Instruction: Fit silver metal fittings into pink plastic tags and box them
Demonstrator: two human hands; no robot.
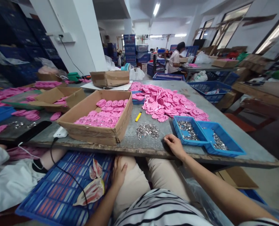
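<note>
My right hand [173,144] rests on the table's front edge with its fingers curled; whether anything is in them is hidden. It is just left of a blue tray [202,140] of small metal pieces and right of a loose pile of metal pieces [147,131]. My left hand [119,171] lies flat on my left thigh, fingers apart, holding nothing. A yellow-handled tool [138,116] lies behind the metal pile. Left of it stands a cardboard box [101,135] with rows of pink pieces [99,119]. A large heap of pink pieces [167,102] lies farther back.
A second blue tray [233,150] stands at the right. On the left are an open carton [74,99], a black phone-like object [35,130] and a white power strip [61,132]. A blue crate [59,185] with peels is below. People sit nearby and farther back.
</note>
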